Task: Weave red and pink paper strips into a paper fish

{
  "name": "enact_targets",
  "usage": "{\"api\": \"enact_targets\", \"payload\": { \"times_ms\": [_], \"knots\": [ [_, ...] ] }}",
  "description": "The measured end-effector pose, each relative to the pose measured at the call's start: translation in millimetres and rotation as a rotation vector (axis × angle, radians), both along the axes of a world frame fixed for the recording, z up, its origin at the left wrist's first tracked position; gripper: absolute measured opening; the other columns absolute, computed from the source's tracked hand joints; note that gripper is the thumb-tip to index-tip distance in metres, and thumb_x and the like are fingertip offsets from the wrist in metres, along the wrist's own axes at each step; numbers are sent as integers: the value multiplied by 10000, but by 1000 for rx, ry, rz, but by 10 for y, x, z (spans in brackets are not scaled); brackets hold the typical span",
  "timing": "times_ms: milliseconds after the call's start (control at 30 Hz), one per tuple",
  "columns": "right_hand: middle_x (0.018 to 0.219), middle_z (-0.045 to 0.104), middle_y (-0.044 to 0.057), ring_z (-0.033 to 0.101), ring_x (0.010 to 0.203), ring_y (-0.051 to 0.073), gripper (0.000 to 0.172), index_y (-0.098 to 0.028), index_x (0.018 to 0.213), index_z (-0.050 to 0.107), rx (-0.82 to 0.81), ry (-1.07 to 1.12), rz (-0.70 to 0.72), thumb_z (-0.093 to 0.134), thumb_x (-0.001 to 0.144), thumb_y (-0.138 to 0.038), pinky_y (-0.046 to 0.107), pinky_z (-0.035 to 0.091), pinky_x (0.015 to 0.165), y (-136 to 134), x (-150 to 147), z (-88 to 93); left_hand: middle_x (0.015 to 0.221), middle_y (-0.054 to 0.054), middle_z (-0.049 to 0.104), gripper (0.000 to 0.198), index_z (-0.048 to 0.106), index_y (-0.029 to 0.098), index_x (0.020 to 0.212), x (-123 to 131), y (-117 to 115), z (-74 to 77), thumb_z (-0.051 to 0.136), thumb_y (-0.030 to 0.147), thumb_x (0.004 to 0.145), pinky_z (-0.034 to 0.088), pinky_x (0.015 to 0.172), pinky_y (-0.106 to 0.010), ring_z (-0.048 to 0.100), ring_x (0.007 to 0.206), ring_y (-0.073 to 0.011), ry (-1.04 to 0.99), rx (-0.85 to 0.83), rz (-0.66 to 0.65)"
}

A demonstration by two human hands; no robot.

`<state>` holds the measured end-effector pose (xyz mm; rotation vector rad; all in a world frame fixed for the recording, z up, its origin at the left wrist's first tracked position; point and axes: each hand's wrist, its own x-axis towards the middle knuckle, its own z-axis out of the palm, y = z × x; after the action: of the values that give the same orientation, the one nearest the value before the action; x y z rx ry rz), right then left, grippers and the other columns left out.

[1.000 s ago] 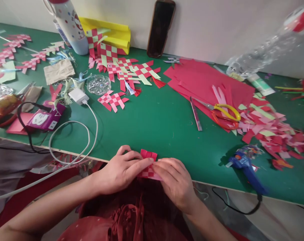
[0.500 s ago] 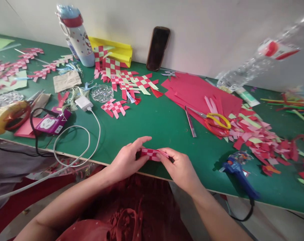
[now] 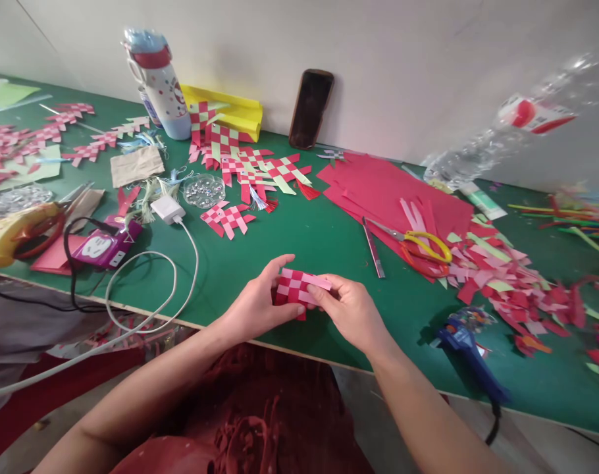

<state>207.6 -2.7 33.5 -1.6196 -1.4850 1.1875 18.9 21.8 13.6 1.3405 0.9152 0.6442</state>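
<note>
Between my hands is a woven paper piece (image 3: 294,286) in a red and pink check, held just above the green table near its front edge. My left hand (image 3: 260,303) grips its left side, thumb along the lower edge and index finger raised behind. With thumb and fingers, my right hand (image 3: 349,306) pinches the right end, where a pink strip sticks out. Beyond them lies a finished-looking checked paper fish (image 3: 228,218), and more woven fish (image 3: 250,164) are heaped behind it. A slim cutter (image 3: 373,248) and yellow-and-red scissors (image 3: 425,250) lie to the right.
Red paper sheets (image 3: 368,191) and a pile of paper scraps (image 3: 517,276) cover the right side. A blue glue gun (image 3: 472,355) lies near the front edge. Leftward are a white charger (image 3: 168,209) with its cable, a purple power socket (image 3: 106,245) and a bottle (image 3: 164,92). A phone (image 3: 312,108) leans on the wall.
The woven piece has turned from nearly edge-on to showing its checked face. Both hands stay on it, with the left fingers raised slightly. The whole view has shifted a little.
</note>
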Motion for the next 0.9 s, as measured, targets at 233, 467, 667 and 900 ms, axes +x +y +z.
{"api": "enact_targets", "payload": {
  "times_ms": [233, 467, 667, 900],
  "knots": [
    [769, 714, 23, 620, 648, 153, 325, -189, 989, 725, -14, 74, -1, 580, 882, -459, 275, 502, 589, 32, -32, 12, 942, -31, 697, 881, 276, 249, 1492, 33, 7, -31, 748, 188, 751, 575, 770, -347, 713, 814, -192, -17, -31, 92],
    [944, 740, 53, 669, 783, 177, 388, -191, 1055, 660, -99, 307, -9, 744, 768, -439, 313, 548, 677, 25, -59, -77, 901, -10, 687, 888, 276, 242, 1494, 5, 41, -53, 739, 168, 739, 575, 751, -339, 706, 772, -178, -30, -75, 76],
    [915, 731, 41, 659, 760, 162, 420, -191, 1077, 637, -114, 322, -57, 771, 748, -415, 298, 541, 667, 34, -50, -123, 886, -2, 686, 894, 271, 248, 1501, 2, 37, -40, 734, 166, 740, 569, 743, -325, 701, 778, -177, -9, -74, 60],
    [826, 705, 17, 608, 682, 131, 354, -183, 972, 650, -134, 372, -35, 760, 758, -442, 290, 517, 649, 31, -52, -131, 882, -1, 698, 889, 277, 246, 1499, 10, 37, 14, 725, 164, 735, 560, 737, -320, 702, 771, -179, 29, -83, 64]
  ]
}}
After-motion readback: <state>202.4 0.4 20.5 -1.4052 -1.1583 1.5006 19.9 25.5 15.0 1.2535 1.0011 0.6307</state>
